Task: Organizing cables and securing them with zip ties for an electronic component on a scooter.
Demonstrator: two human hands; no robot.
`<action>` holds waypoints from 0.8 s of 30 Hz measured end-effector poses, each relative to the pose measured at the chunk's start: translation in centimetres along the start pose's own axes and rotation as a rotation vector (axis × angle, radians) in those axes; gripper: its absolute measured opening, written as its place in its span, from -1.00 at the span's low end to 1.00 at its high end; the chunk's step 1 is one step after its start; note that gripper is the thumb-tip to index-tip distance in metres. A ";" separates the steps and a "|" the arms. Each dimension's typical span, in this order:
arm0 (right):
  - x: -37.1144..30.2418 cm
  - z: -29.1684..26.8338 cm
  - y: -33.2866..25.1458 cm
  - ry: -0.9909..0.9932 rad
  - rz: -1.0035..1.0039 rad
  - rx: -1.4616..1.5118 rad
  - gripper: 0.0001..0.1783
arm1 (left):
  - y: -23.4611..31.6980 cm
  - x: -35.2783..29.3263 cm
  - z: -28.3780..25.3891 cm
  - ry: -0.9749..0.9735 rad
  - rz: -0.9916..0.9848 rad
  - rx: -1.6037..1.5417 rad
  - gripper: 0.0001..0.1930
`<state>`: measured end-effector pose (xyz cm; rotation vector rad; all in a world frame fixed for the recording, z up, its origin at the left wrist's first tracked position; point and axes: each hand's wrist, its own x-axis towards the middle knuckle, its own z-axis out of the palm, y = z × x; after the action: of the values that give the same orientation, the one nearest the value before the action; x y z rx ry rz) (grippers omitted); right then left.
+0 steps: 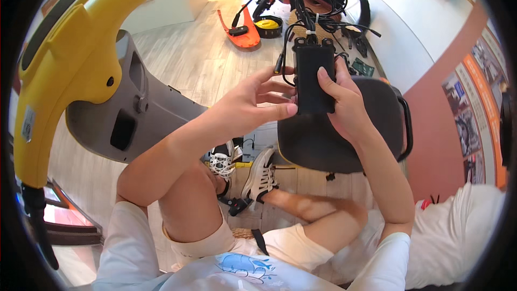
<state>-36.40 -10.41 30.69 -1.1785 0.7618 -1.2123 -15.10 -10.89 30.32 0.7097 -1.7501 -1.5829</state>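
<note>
A flat black controller box (315,81) is held up in front of me, a thick bundle of black cables (309,19) leaving its top end. My right hand (347,94) grips its right side, the thumb lying across the face and the fingers behind. Along the left edge, my left hand (256,97) holds the box between thumb and fingers, its fingertips partly hidden there. One loose cable with a plug end (278,64) hangs beside the left fingers. A white cable tie (311,32) binds the bundle just above the box.
Below the box sits a dark scooter seat (339,134). A yellow scooter frame (70,54) with a grey body (140,102) rises at left. An orange fender (245,32) and a black tray with a yellow part (267,25) lie on the floor ahead. A poster wall (474,97) stands right.
</note>
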 end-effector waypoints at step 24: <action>6.4 1.3 5.0 -0.383 0.239 -0.065 -0.46 | -4.3 -1.2 -5.7 0.174 -0.268 -0.022 -0.52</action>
<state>-32.24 -16.56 27.11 -1.2847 0.6328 -0.7404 -10.14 -14.08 26.15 1.0746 -1.5587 -1.6557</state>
